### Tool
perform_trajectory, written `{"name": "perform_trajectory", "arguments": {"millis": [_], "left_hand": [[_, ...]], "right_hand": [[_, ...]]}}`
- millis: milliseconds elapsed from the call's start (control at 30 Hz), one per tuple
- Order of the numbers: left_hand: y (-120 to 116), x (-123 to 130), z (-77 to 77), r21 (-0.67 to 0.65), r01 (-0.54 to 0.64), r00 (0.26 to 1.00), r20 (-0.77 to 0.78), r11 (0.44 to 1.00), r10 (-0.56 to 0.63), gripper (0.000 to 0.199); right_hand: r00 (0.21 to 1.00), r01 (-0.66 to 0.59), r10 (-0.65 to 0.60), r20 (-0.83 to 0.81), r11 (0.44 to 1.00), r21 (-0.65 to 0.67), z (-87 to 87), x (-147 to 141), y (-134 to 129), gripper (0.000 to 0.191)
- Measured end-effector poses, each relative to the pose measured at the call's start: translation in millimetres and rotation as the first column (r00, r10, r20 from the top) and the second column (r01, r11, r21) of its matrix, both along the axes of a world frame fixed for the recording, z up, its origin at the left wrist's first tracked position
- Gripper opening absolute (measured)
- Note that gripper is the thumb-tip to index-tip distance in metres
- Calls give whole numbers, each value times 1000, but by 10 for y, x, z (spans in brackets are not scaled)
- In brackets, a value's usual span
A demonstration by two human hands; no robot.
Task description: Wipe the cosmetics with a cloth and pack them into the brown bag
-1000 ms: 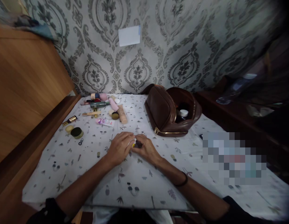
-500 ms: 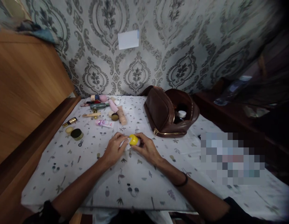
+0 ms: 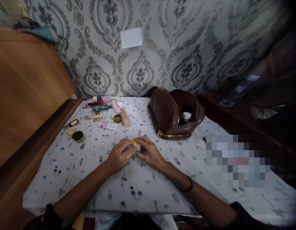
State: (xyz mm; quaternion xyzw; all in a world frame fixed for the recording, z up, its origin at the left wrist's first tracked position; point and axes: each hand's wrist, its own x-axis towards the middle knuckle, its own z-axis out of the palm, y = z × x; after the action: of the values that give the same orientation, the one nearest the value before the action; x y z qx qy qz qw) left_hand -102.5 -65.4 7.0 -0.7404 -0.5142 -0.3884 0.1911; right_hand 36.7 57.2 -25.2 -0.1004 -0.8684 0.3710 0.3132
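Near the middle of the table my right hand (image 3: 150, 151) is closed around a small pale container with a yellow lid (image 3: 135, 143). My left hand (image 3: 120, 155) wraps over the lid end of it, fingers closed on a white tissue that is mostly hidden under the palm and thumb. Both hands meet at the container, so only a bit of yellow and a pale side show between the fingers. A pink-and-white tube (image 3: 107, 125) lies beyond my left hand. Past my right hand stands an unzipped brown toiletry bag (image 3: 163, 110) with a white-capped bottle (image 3: 186, 116) inside.
Cosmetics lie at the table's back left: a beige tube (image 3: 125, 117), a green tube (image 3: 101, 107), and a dark-lidded jar (image 3: 78, 136). A wooden cabinet (image 3: 30, 86) borders the left. At right are a blurred-out patch (image 3: 237, 161) and a clear plastic bottle (image 3: 240, 91).
My left hand has closed further over the yellow lid with the tissue, covering most of it. The container stays in my right hand. Things on the table have not moved.
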Motion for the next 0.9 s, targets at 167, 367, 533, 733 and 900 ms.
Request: {"name": "perform_trajectory", "arguments": {"millis": [167, 367, 533, 733, 900], "left_hand": [[12, 19, -19, -32, 57, 997, 45, 998, -56, 10], [45, -113, -51, -229, -10, 948, 308, 973, 82, 14], [96, -261, -55, -364, 35, 857, 490, 931, 159, 20], [128, -365, -108, -450, 89, 858, 487, 889, 161, 27], [135, -395, -135, -456, 93, 878, 456, 885, 143, 22]], "right_hand": [[996, -89, 89, 32, 996, -5, 36, 10, -62, 31], [998, -49, 50, 23, 997, -52, -2, 4, -42, 38], [997, -75, 76, 28, 997, -37, -15, 29, -30, 35], [994, -95, 98, 43, 993, -68, -44, 60, -25, 37], [994, -92, 99, 56, 990, -105, -38, 67, -24, 37]]}}
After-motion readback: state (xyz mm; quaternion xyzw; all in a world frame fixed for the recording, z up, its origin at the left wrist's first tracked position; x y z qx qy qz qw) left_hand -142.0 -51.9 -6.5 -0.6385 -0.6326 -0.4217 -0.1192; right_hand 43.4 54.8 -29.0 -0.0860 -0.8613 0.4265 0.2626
